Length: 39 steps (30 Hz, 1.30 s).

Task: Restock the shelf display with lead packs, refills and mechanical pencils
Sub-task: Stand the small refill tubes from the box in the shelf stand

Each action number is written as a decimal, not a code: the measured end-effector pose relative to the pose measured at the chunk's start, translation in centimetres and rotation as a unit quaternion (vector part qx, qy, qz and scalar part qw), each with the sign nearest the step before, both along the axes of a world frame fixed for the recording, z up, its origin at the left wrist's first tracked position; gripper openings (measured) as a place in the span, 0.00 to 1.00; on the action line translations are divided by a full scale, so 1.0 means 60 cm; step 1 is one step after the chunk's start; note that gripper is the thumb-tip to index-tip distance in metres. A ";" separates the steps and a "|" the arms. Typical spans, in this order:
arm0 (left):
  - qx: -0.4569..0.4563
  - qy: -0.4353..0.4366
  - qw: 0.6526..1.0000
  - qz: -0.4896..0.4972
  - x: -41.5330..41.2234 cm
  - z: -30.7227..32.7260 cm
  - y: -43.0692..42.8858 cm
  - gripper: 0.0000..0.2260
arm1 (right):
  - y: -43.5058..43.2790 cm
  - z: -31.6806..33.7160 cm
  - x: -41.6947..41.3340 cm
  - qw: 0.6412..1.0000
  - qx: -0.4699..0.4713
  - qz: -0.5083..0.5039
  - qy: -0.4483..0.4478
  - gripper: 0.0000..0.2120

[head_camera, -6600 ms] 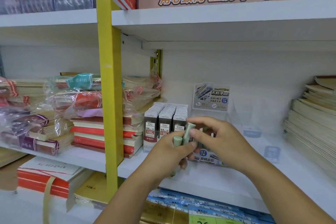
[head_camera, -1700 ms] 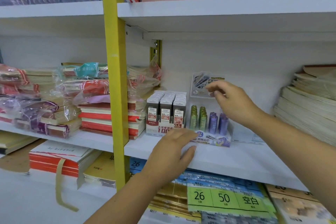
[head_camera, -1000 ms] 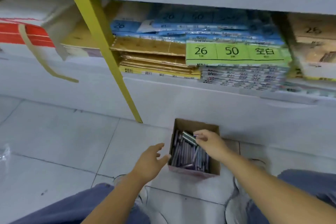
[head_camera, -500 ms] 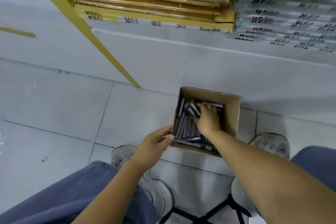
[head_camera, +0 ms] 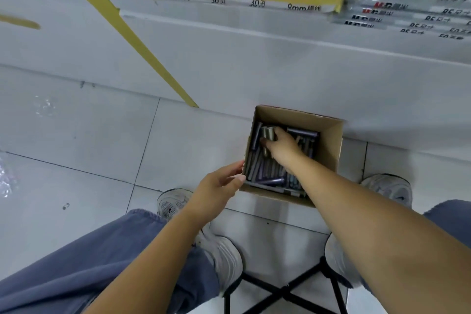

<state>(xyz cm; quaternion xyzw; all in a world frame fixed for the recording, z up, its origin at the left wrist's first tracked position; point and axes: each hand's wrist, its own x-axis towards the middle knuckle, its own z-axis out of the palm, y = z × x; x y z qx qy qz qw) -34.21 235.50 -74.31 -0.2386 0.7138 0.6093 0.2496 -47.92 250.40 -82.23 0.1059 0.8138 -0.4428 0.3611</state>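
1. A small open cardboard box (head_camera: 328,150) is seen on the tiled floor (head_camera: 89,148), just in front of the white base of the shelving (head_camera: 280,66).
2. The box is filled with loose purple and grey lead tubes (head_camera: 265,173), lying mostly lengthwise.
3. The right hand (head_camera: 283,144) is reached into the box, and its fingers are curled round a few grey-green tubes (head_camera: 269,133) at the far left corner.
4. The left hand (head_camera: 216,191) is placed at the box's near left corner; its fingers are relaxed and laid against the outer wall, with nothing held.
5. A slanted yellow post (head_camera: 142,43) is seen left of the box.
6. Pale shoes (head_camera: 173,202) are planted on either side, near the box.
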 end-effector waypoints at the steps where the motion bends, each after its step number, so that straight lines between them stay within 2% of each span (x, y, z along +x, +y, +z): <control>1: 0.004 0.000 1.000 0.001 -0.001 0.002 0.000 0.22 | -0.005 0.000 -0.002 1.000 -0.003 -0.010 -0.007 0.22; 7: 0.008 -0.007 1.000 0.003 -0.003 0.002 -0.003 0.24 | -0.027 -0.009 -0.009 0.996 -0.049 -0.041 -0.054 0.26; 13: 0.001 -0.008 1.000 -0.002 -0.003 0.003 -0.005 0.24 | -0.009 -0.014 0.002 0.988 -0.099 -0.097 -0.065 0.17; 18: -0.008 -0.007 1.000 -0.010 -0.005 0.004 -0.005 0.22 | -0.008 -0.010 0.011 0.979 -0.139 -0.113 -0.093 0.17; 20: -0.014 -0.007 1.000 -0.012 -0.003 0.005 -0.005 0.19 | -0.008 -0.003 0.014 0.977 -0.142 -0.124 -0.100 0.19; 21: -0.014 -0.004 1.000 -0.013 -0.003 0.004 -0.006 0.17 | -0.007 0.002 0.016 0.976 -0.143 -0.128 -0.105 0.17; 23: -0.019 -0.002 1.000 -0.022 -0.003 0.005 -0.007 0.16 | -0.003 0.015 0.021 0.970 -0.161 -0.140 -0.119 0.07; 27: -0.061 -0.002 0.998 -0.012 -0.010 0.023 -0.001 0.17 | 0.024 0.059 0.028 0.942 -0.251 -0.173 -0.141 0.06; 30: -0.132 0.050 0.990 0.003 -0.022 0.052 0.015 0.20 | 0.056 0.113 0.035 0.922 -0.338 -0.137 -0.129 0.10; 32: -0.111 0.087 0.990 -0.002 -0.036 0.082 0.030 0.17 | 0.071 0.158 0.040 0.920 -0.365 -0.109 -0.093 0.08; 35: -0.009 0.109 0.994 -0.013 -0.054 0.137 0.055 0.11 | 0.076 0.235 0.053 0.924 -0.373 -0.081 -0.032 0.07; 39: 0.092 0.121 0.988 -0.018 -0.075 0.212 0.078 0.08 | 0.083 0.338 0.072 0.929 -0.361 -0.077 0.040 0.11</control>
